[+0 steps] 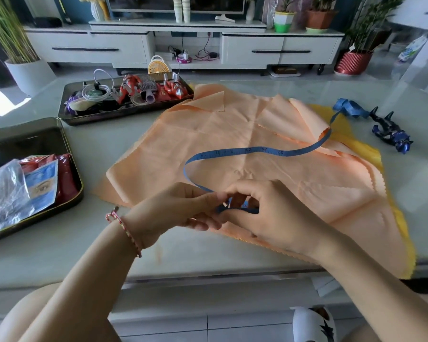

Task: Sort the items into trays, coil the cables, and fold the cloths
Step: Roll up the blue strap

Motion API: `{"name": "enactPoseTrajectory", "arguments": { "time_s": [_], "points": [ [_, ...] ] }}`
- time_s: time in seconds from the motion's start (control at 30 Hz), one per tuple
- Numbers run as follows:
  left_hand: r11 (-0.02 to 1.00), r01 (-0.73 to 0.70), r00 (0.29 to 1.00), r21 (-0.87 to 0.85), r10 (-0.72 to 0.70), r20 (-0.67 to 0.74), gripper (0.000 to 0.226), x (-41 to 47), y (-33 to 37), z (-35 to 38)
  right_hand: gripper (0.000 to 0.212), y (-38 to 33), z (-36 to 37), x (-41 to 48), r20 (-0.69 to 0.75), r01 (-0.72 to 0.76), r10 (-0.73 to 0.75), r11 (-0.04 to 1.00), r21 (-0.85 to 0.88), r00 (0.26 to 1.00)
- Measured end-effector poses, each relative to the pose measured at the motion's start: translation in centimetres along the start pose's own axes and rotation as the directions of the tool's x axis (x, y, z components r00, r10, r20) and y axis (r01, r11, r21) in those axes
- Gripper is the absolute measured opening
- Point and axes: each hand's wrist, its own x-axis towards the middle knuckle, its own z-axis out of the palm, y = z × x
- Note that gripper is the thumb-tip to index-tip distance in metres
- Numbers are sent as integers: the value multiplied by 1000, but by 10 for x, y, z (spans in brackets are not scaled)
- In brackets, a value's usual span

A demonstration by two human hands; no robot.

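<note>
TV cabinet [97,40], paper cups [182,9], red pot [352,62]

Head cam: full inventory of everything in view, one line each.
table: 1, pale, under everything
peach cloth: count unclear, overlapping layers, table centre
yellow cloth: 1, yellow, under peach cloth, right edge showing
measuring tape: 1, blue, across the peach cloth
toy figure: 1, dark blue, table right
far tray: 1, dark, back left, holds cables, red toys
near tray: 1, dark, left, holds packets
TV cabinet: 1, white, background
left hand: 1, pinching tape's near end
right hand: 1, pinching same end
</note>
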Motion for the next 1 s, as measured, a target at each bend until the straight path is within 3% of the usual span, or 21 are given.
{"name": "enactPoseTrajectory", "arguments": {
  "time_s": [0.1, 0.2, 0.37, 0.57, 0.7, 0.83, 0.93, 1.0],
  "points": [
    [981, -31, 998, -192, 18, -67, 52, 3, -5, 13, 27, -1, 5, 0, -125, -24, 0, 983, -183, 992],
    [955, -33, 996, -296, 5, -94, 51, 5, -6, 24, 22, -3, 8, -1, -171, 31, -100, 930, -367, 980],
    [949, -84, 992, -302, 51, -115, 44, 5, -2, 26, 15, -3, 5, 5, -193, 61, -151, 910, -410, 969],
    [982, -25, 990, -189, -2, -141, 20, 7, 14, 11, 16, -14, -1, 16, -49, 41, -54, 970, -241, 997],
    [999, 6, 997, -45, -2, 77, 32, -1, 18, -1, 10, -13, -4, -3, -44, 63, -71, 984, -164, 997],
    [999, 42, 972, 27, -47, 232, 38, -2, 13, -2, 12, -5, -7, -12, 88, -74, 60, 985, 155, 994],
    [999, 27, 981, -33, -21, 191, 31, 3, 10, -2, 16, 0, -7, -8, -25, -41, 43, 995, 87, 999],
    [980, 26, 993, -200, -2, 115, 40, 4, 6, 6, 23, -3, -6, -7, -178, -2, -6, 999, -41, 984]
  ]
}}
